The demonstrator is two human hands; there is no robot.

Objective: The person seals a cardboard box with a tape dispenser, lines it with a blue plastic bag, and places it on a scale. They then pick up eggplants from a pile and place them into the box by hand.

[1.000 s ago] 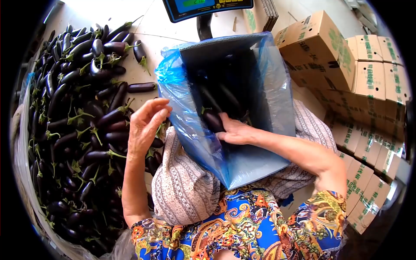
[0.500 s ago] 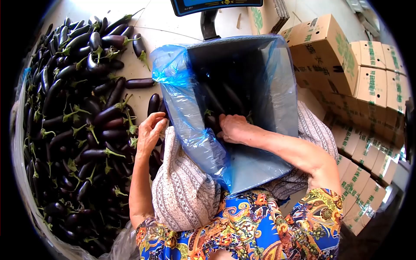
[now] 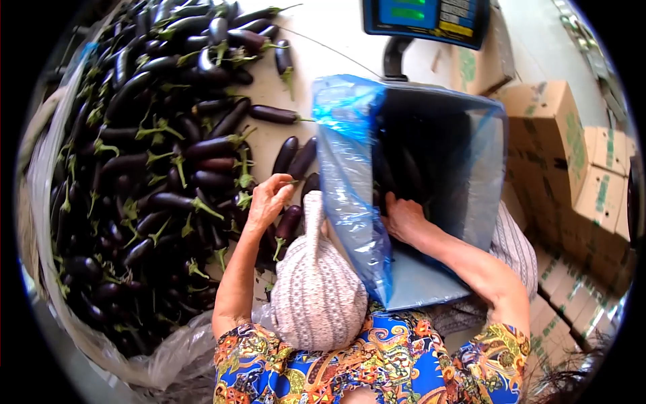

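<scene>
My left hand [image 3: 269,202] is closed in a pinch at the stem end of a dark purple eggplant [image 3: 286,155] lying beside the box. Another eggplant [image 3: 303,159] lies right next to it, and a reddish-purple one [image 3: 288,222] is just below my wrist side. Inside a tilted box lined with blue plastic film [image 3: 353,161], my right hand [image 3: 405,219] reaches down with curled fingers. Dark eggplants [image 3: 408,168] lie deep in this box, close to those fingers. The fingertips are in shadow, so what they grip is hidden.
A large heap of eggplants [image 3: 145,195] spreads on the left, edged by clear plastic sheeting [image 3: 60,175]. A scale display [image 3: 425,19] stands behind the lined box. Printed cardboard boxes [image 3: 548,135] are stacked on the right. My patterned cloth-covered knee [image 3: 319,289] sits between heap and box.
The view has shifted, so everything appears farther right and the scale display shows more. My left fingers have closed at an eggplant's stem. My right hand stays inside the box.
</scene>
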